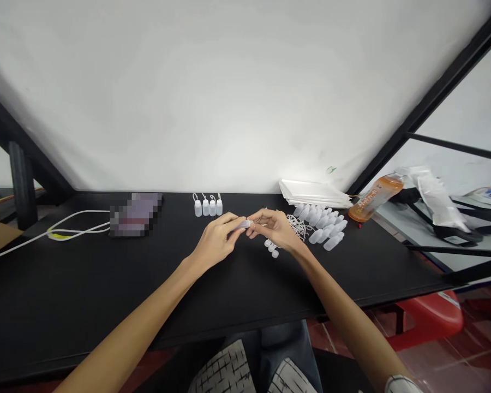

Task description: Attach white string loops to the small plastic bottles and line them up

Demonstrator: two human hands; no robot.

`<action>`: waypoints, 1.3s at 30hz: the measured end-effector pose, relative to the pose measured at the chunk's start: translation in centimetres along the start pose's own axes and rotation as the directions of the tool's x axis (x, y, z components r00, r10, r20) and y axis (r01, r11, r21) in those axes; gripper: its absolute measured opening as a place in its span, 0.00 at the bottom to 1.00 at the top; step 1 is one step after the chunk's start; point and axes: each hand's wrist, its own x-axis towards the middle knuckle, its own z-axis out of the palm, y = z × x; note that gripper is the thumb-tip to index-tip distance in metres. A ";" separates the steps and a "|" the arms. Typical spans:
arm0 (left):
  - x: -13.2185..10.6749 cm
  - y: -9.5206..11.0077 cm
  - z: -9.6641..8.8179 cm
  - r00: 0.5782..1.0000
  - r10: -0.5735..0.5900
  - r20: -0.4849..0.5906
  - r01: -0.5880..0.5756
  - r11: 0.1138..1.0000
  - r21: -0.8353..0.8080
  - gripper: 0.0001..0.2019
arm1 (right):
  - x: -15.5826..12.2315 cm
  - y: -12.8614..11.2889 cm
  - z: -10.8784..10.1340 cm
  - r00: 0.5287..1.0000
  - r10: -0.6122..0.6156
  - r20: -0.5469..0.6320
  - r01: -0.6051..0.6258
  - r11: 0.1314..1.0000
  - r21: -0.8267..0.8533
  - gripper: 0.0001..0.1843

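Observation:
Between the fingers of my left hand (213,240) is a small translucent plastic bottle (244,224), held lying sideways with its neck to the right. My right hand (276,226) pinches at the neck end; its fingertips hide whether a cap or strap is there. Beside and under the right hand lie a pile of white straps (299,227) and several small white round caps (272,249). Farther right, more small bottles (322,222) lie in rows. Several small bottles with strap loops on top (208,207) stand upright in a row beyond my left hand.
A stack of white sheets (311,192) lies against the wall. An orange-labelled bottle (377,197) leans at the table's right end. On the left, a blurred-out flat object (136,215) joins a white cable (76,214). A red stool (433,319) stands below right.

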 end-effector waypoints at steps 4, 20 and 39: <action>-0.1 -0.2 0.2 0.997 0.068 -0.018 -0.067 0.994 0.089 0.13 | 0.0 0.2 0.1 1.000 0.015 -0.009 -0.015 1.000 0.026 0.19; -0.4 -0.3 0.5 0.978 0.194 -0.074 -0.179 0.967 0.179 0.12 | 0.0 0.1 0.0 0.997 0.078 -0.020 -0.077 0.995 0.059 0.17; 1.0 0.6 0.0 0.809 -0.513 0.288 0.488 0.311 -0.816 0.16 | -0.1 -0.6 -1.6 0.979 -0.093 -0.183 0.060 0.982 -0.179 0.21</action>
